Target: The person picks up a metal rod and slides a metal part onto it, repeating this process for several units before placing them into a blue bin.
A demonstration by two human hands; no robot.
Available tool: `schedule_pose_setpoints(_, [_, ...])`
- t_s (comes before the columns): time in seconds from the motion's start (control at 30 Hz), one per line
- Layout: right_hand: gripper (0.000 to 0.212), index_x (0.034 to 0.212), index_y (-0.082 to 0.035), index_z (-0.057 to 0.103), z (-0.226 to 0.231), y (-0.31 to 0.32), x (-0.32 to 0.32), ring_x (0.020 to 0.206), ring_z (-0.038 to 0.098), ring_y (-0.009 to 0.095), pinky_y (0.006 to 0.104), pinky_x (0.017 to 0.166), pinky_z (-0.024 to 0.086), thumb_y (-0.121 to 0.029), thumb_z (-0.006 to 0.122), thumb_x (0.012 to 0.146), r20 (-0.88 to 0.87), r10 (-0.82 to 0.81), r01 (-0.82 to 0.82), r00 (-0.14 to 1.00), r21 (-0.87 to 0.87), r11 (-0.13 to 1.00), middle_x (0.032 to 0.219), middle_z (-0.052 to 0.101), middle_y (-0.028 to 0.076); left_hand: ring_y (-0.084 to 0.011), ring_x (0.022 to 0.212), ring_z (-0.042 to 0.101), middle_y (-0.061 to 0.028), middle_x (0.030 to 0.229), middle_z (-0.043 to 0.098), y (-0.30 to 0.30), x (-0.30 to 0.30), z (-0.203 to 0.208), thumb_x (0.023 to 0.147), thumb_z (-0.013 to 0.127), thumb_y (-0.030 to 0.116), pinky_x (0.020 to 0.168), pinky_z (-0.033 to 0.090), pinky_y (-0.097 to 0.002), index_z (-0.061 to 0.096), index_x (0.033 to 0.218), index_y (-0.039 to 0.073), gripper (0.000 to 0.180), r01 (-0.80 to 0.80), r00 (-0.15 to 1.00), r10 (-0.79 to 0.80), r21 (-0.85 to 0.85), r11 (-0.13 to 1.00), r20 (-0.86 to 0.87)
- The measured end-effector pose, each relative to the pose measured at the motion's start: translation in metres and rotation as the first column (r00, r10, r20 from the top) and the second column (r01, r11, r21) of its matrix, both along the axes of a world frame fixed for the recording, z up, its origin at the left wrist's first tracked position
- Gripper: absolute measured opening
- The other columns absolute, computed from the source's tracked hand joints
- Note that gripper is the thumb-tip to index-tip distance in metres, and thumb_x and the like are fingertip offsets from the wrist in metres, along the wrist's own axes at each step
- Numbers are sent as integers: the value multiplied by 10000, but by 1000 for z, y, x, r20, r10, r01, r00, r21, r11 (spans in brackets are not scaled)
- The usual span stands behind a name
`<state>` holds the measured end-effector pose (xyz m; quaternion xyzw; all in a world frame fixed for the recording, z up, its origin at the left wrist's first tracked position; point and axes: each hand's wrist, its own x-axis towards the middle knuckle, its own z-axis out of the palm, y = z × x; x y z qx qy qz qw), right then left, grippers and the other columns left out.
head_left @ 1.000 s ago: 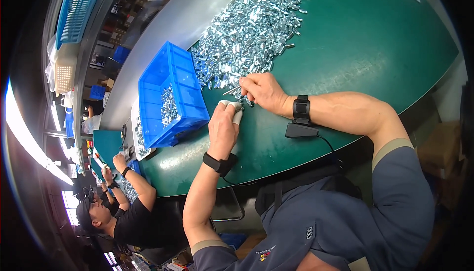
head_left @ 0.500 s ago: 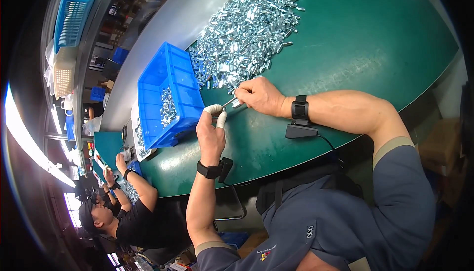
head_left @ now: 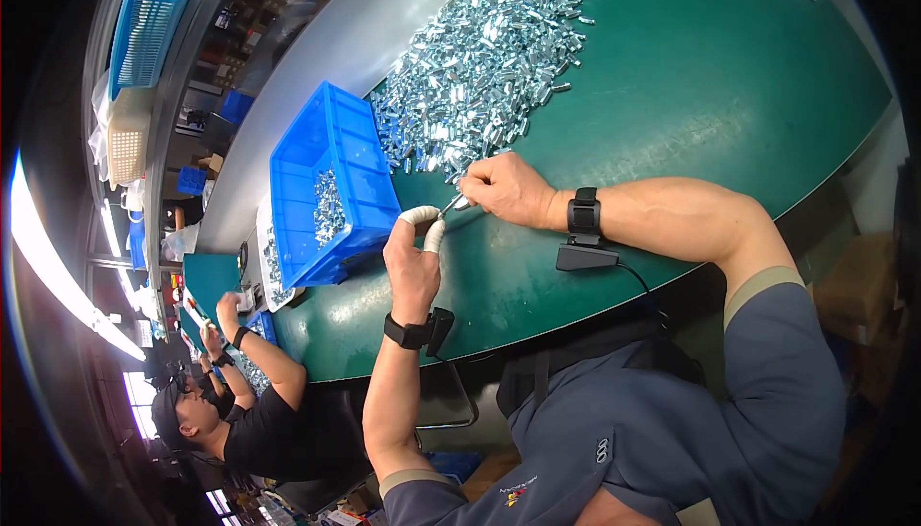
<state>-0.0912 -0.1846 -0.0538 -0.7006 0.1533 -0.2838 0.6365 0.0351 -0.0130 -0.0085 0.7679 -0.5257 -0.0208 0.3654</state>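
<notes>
One green table (head_left: 710, 75), metal parts (head_left: 480, 61) heaped, blue basket (head_left: 144, 46) beyond; right grip (head_left: 510, 190) pinching thin rod (head_left: 451, 205), left grip (head_left: 413, 262) unclear

A dark grey-blue shirt (head_left: 585, 420) has tan cuffs (head_left: 764, 294) and a coloured emblem (head_left: 515, 498). Black straps (head_left: 583, 210) with boxes (head_left: 587, 257) and cables (head_left: 635, 279) circle both wrists (head_left: 560, 208). The left hand (head_left: 413, 265) wears two white finger covers (head_left: 419, 213).

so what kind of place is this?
Probably a factory workshop: a big pile of small metal parts on a green table, a blue bin holding more of them, and a co-worker seated further along.
</notes>
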Motion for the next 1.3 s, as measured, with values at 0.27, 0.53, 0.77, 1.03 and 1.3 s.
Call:
schedule_pose_setpoints(0.27, [471, 728, -20, 693, 7, 3, -7, 572, 614, 181, 355, 584, 490, -369, 563, 1017, -58, 229, -229, 972, 11, 973, 627, 662, 81, -287, 891, 694, -124, 979, 714, -3, -5, 5, 870, 781, 25, 808, 550, -376, 682, 1048, 22, 203, 55, 993, -55, 2, 998, 108])
schedule_pose_setpoints(0.53, [487, 749, -21, 682, 4, 7, -4, 570, 571, 85, 286, 552, 457, -369, 538, 1058, 76, 76, -84, 994, 109, 990, 641, 635, 22, -270, 918, 698, -121, 1000, 727, 1, -10, 50, 885, 777, 31, 853, 544, -350, 703, 1066, 21, 195, 96, 918, -118, 78, 992, 378])
schedule_pose_setpoints(0.77, [484, 743, -1, 681, 13, -10, -5, 584, 593, 122, 306, 612, 484, -351, 522, 1037, 63, -132, 106, 989, 317, 942, 612, 631, 56, -314, 968, 677, -121, 1026, 721, 31, 49, 99, 875, 763, 24, 879, 529, -411, 708, 1077, 44, 210, -122, 831, 176, -134, 983, 527])
schedule_pose_setpoints(1.03, [486, 716, -2, 667, 15, -6, -7, 590, 594, 119, 307, 602, 483, -350, 540, 1031, 31, -141, 125, 990, 306, 944, 619, 632, 51, -329, 1034, 654, -128, 1102, 688, -12, 8, 34, 848, 781, 74, 888, 530, -413, 721, 1181, 78, 338, 106, 865, -198, 217, 970, 462])
schedule_pose_setpoints(1.3, [463, 727, 5, 671, 5, -9, -4, 576, 599, 127, 308, 593, 486, -322, 541, 1027, 79, -122, 90, 989, 327, 941, 621, 639, 62, -350, 954, 650, -132, 1005, 660, -24, -11, 9, 854, 756, 44, 819, 526, -423, 723, 1153, 59, 301, 115, 896, -272, 408, 906, 352])
